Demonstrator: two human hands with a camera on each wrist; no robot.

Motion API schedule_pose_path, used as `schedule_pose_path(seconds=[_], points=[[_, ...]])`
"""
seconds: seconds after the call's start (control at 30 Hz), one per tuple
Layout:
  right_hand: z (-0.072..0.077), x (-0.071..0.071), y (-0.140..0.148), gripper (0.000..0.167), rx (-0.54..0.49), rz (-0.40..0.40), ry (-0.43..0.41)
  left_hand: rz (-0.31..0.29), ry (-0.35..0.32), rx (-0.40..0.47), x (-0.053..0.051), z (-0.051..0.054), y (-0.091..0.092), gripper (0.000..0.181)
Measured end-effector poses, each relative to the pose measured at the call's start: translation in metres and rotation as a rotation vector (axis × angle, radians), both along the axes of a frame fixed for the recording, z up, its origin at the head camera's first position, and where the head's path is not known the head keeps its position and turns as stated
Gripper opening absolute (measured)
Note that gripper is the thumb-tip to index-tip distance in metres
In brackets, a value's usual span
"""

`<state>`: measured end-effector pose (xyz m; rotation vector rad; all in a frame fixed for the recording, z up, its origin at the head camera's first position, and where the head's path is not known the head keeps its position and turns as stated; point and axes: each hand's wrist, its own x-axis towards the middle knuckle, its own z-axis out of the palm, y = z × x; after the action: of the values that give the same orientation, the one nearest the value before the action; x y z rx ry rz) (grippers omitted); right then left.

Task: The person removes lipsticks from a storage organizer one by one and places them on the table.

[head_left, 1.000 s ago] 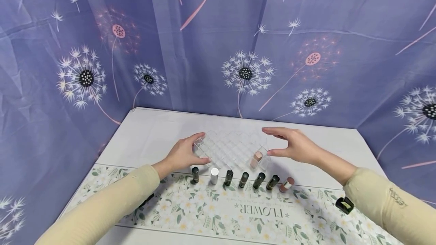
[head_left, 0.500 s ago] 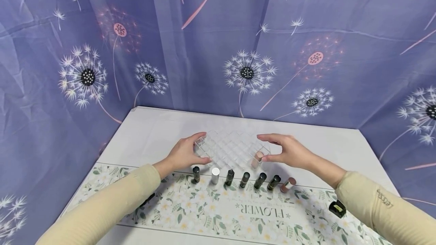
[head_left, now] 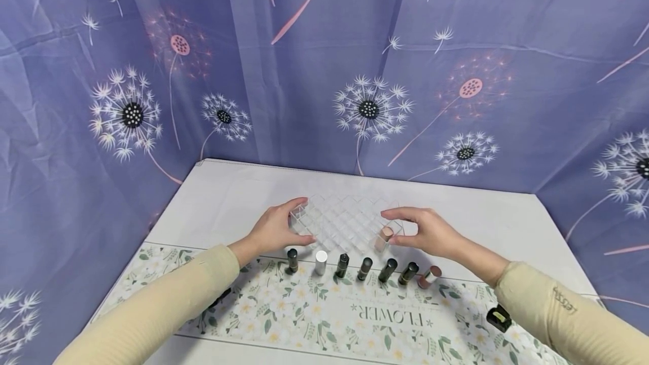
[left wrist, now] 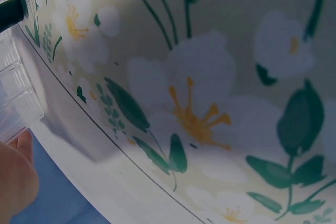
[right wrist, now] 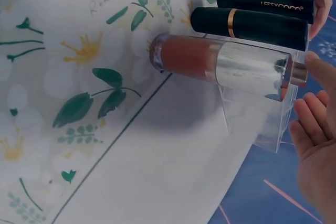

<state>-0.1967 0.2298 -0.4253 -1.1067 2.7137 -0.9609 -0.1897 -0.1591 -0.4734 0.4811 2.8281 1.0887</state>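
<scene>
A clear compartmented lipstick organizer [head_left: 345,221] lies on the white tabletop, shown in the head view. At its left end, my left hand [head_left: 274,225] holds it between thumb and fingers. My right hand [head_left: 431,232] has thumb and fingers bent around the right end. A pinkish lipstick [head_left: 383,238] stands in a compartment there, beside the right thumb. In front runs a row of upright tubes: black lipsticks [head_left: 387,270], a silver tube [head_left: 321,262], and a brownish-red tube [head_left: 430,276] at the right end. The right wrist view shows that red tube [right wrist: 189,56] close up.
A floral mat [head_left: 284,314] with the word FLOWER lies across the front of the white table [head_left: 228,196]. A purple dandelion curtain [head_left: 304,72] hangs behind. A black device [head_left: 499,318] sits by the right sleeve, and a dark object [head_left: 220,297] shows by the left sleeve.
My right hand has moved left and onto the organizer's right end, from just beside it. The left hand stays at the left end. The tubes have not moved on the mat.
</scene>
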Motion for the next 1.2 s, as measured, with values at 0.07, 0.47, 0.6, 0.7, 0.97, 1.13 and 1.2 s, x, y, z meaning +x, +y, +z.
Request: schedule_pose_path(seconds=[0.07, 0.47, 0.6, 0.7, 0.97, 1.13, 1.2], points=[[-0.002, 0.000, 0.000, 0.055, -0.003, -0.001, 0.000, 0.000, 0.002, 0.000, 0.000, -0.001, 0.000, 0.104], [-0.008, 0.004, -0.005, 0.039, -0.018, -0.013, 0.025, -0.002, -0.006, -0.005, -0.001, -0.003, 0.000, 0.103], [-0.009, 0.004, -0.006, 0.035, -0.039, -0.001, 0.034, -0.001, -0.009, -0.004, 0.000, -0.003, 0.000, 0.103], [-0.010, 0.004, -0.007, 0.033, -0.049, 0.002, 0.035, -0.002, -0.007, -0.002, 0.000, -0.003, 0.000, 0.104], [-0.008, 0.005, -0.008, 0.030, -0.066, 0.003, 0.053, -0.003, -0.002, 0.002, 0.001, -0.002, 0.000, 0.103], [-0.002, 0.004, -0.008, 0.030, -0.098, 0.018, 0.088, 0.003, 0.002, -0.004, 0.001, -0.001, 0.000, 0.103], [0.001, 0.004, -0.008, 0.031, -0.107, 0.023, 0.110, 0.005, -0.001, -0.004, 0.001, 0.000, 0.000, 0.103]])
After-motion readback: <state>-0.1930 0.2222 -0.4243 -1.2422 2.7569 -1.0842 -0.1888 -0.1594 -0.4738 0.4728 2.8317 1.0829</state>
